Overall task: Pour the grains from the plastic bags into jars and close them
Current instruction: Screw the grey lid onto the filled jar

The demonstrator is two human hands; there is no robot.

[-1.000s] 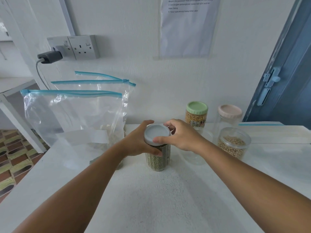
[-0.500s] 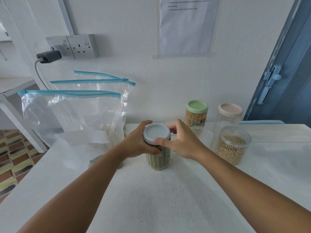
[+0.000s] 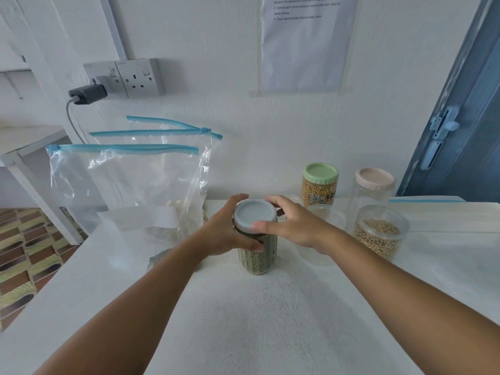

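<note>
White wall (image 3: 216, 63), blue door (image 3: 465, 131) (right), patterned floor (image 3: 29, 255)

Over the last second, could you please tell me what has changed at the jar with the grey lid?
The right hand has shifted its grip round the round grey lid, fingers working along the rim as if turning it. The left hand still grips the clear jar of green grains. Jar, bags and the other jars stayed put.

A jar (image 3: 257, 250) stands mid-table (image 3: 243, 320), bags (image 3: 127, 190) to its left. Three more jars (image 3: 381, 234) sit to its right
</note>
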